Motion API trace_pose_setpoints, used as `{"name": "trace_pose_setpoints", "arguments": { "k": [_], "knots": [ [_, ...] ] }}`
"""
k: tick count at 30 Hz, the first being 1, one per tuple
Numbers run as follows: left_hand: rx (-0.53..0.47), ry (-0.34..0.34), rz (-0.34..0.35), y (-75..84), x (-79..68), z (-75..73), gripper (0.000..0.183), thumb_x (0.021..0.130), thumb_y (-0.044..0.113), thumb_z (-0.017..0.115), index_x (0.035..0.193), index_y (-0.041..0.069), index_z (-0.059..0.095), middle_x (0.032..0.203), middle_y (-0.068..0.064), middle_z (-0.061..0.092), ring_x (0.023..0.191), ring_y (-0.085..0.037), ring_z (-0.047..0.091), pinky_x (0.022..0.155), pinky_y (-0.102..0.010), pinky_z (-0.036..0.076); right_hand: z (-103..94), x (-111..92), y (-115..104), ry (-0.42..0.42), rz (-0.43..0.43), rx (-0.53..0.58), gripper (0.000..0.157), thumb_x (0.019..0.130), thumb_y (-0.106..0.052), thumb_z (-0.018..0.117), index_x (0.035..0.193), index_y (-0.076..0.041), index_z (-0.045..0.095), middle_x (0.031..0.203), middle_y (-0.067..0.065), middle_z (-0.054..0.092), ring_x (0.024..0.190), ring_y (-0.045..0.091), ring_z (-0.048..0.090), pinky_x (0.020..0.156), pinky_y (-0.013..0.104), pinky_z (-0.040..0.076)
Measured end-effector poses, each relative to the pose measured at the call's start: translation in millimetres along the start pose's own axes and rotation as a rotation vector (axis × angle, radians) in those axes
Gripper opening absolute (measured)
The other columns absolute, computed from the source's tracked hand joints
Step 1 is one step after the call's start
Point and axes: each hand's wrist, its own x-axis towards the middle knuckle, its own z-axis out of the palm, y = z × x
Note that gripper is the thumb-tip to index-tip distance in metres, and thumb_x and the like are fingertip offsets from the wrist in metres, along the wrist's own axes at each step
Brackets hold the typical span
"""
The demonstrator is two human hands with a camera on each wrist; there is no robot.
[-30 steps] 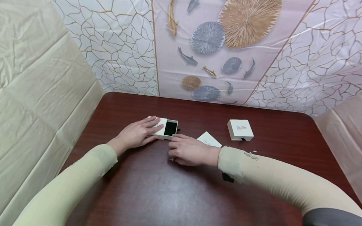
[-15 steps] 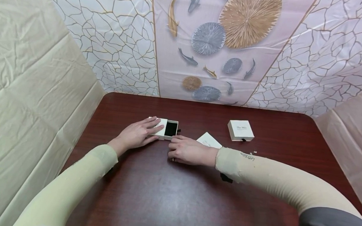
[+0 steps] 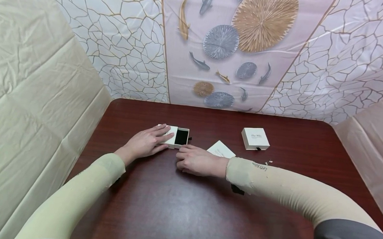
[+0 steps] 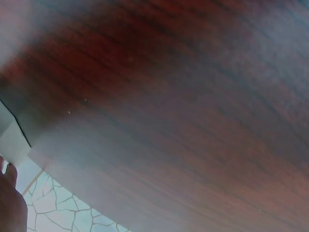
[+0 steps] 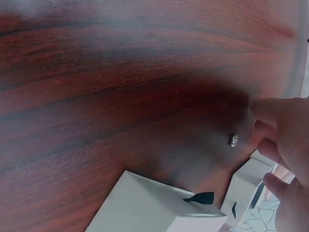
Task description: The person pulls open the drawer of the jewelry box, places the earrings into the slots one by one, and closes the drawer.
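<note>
My left hand (image 3: 145, 141) rests, fingers spread, on the sleeve of a small white drawer box (image 3: 170, 137). Its drawer (image 3: 181, 137) is pulled partway out to the right and shows a black lining. My right hand (image 3: 200, 160) is close to the drawer's near corner, back of the hand up and fingers bent downward. In the right wrist view, a tiny sparkling earring-like piece (image 5: 233, 140) with a thin pin shows beside its fingers (image 5: 268, 145). I cannot tell whether the fingertips pinch anything. The head view hides this piece under the hand.
A tilted white box (image 3: 221, 149) lies behind the right wrist, partly covered by it. Another white box (image 3: 255, 138) with printed lettering and a black tab stands farther right. Small pale bits (image 3: 268, 162) lie just beyond the right forearm. A patterned cloth (image 3: 193, 80) hangs behind the table.
My right hand has shifted slightly left, and a small thing that showed at its near edge is now hidden. My left hand and the drawer box keep their pose.
</note>
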Motion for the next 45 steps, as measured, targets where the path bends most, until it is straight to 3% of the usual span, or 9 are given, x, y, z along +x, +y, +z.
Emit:
{"name": "trace_pose_setpoints", "arguments": {
  "k": [12, 17, 27, 35, 45],
  "knots": [
    [0.000, 0.026, 0.014, -1.4, -3.1, -0.8, 0.051, 0.103, 0.027, 0.072, 0.149, 0.008, 0.064, 0.154, -0.022, 0.058, 0.144, -0.041, 0.054, 0.120, -0.050, 0.044, -26.7, 0, 15, 0.004, 0.118, 0.227, 0.010, 0.093, -0.020, 0.083, 0.090, -0.019, 0.073, 0.102, -0.003, 0.065, 0.104, 0.023, 0.060, 0.102, 0.043, 0.052],
    [0.002, 0.031, 0.018, -2.3, -3.3, -0.3, 0.050, 0.103, 0.028, 0.073, 0.149, 0.008, 0.065, 0.153, -0.022, 0.058, 0.144, -0.041, 0.054, 0.120, -0.051, 0.045, -33.4, -2, 25, 0.023, 0.150, 0.232, 0.010, 0.094, -0.018, 0.082, 0.089, -0.018, 0.073, 0.104, -0.001, 0.065, 0.104, 0.024, 0.060, 0.106, 0.044, 0.051],
    [0.011, 0.041, 0.023, -3.7, -4.2, 1.4, 0.052, 0.102, 0.029, 0.074, 0.148, 0.008, 0.065, 0.153, -0.022, 0.059, 0.144, -0.041, 0.054, 0.120, -0.051, 0.044, -39.4, 3, 46, 0.055, 0.218, 0.264, 0.009, 0.098, -0.011, 0.078, 0.090, -0.015, 0.075, 0.115, 0.005, 0.065, 0.107, 0.026, 0.062, 0.100, 0.044, 0.053],
    [0.006, 0.048, 0.025, -3.2, -3.7, 3.0, 0.052, 0.101, 0.030, 0.075, 0.148, 0.008, 0.065, 0.152, -0.022, 0.059, 0.144, -0.041, 0.055, 0.121, -0.051, 0.044, -42.9, 10, 62, 0.007, 0.260, 0.283, 0.011, 0.098, -0.008, 0.075, 0.088, -0.013, 0.072, 0.127, 0.013, 0.066, 0.119, 0.034, 0.061, 0.108, 0.048, 0.048],
    [0.005, 0.040, 0.029, -1.7, -0.8, 2.9, 0.050, 0.102, 0.028, 0.073, 0.148, 0.008, 0.065, 0.152, -0.021, 0.059, 0.143, -0.041, 0.055, 0.120, -0.050, 0.044, -32.7, 15, 82, -0.065, 0.354, 0.297, 0.010, 0.101, -0.009, 0.072, 0.091, -0.011, 0.071, 0.142, 0.017, 0.063, 0.131, 0.037, 0.058, 0.115, 0.051, 0.044]
  ]
}}
